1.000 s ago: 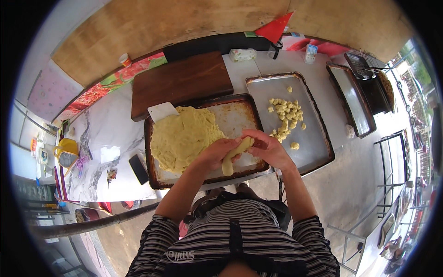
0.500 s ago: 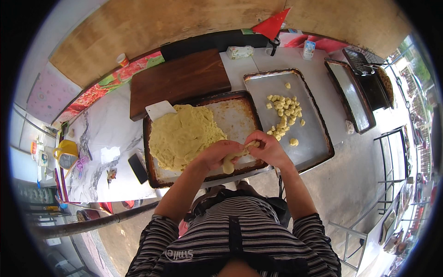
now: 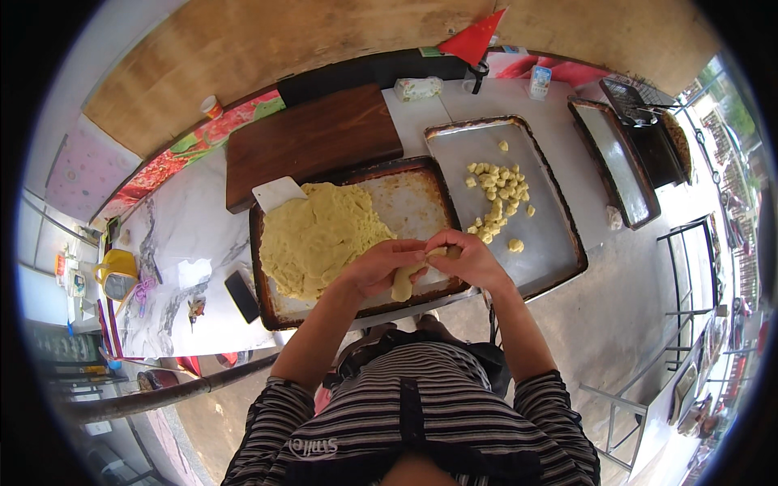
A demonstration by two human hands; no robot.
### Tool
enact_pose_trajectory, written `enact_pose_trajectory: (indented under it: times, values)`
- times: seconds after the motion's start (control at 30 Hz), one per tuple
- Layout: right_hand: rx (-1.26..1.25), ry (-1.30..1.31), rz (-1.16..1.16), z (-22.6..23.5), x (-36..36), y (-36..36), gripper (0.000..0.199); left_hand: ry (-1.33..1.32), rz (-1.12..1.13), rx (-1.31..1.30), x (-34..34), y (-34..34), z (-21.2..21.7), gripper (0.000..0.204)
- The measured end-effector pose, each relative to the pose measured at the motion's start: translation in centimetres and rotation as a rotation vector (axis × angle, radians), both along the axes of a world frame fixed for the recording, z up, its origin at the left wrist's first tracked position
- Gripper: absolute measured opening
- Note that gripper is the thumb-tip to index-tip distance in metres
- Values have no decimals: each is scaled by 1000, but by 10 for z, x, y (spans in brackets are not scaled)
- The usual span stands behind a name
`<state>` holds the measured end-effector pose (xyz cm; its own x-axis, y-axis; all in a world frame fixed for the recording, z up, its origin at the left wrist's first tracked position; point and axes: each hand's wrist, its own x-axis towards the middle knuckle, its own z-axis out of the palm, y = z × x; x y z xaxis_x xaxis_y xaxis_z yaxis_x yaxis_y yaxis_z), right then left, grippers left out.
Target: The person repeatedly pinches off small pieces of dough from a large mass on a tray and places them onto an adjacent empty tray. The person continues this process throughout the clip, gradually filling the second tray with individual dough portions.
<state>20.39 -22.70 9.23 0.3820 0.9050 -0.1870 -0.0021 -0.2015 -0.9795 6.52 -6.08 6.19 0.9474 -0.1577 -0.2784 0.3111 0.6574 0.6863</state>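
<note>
Head view, clock from frame centre: 1 phone [image 3: 241, 296] at 8 on the table [image 3: 182, 328]. 1 white scraper [image 3: 278, 193] at 10. Shirt [image 3: 389, 405] has white lettering at 7. 1 dough mass [image 3: 320, 239] at 9, in left tray [image 3: 409, 198]. Left hand [image 3: 382, 266], just below centre, curled around 1 dough roll [image 3: 402, 287] at 6; right hand [image 3: 470, 259] at 4, pinching its upper end. Dough pieces [image 3: 500, 193] at 2 in second tray [image 3: 543, 255], overlapping, no exact count. 1 carton [image 3: 540, 82] between 1 and 2, label too small to read.
</note>
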Motion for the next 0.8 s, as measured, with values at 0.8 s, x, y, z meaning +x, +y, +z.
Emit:
enact_pose_trajectory:
  times: [0.8]
  values:
    - [73, -30, -39, -24, 8, 0, 16, 129, 151, 129, -5, -7, -15, 27]
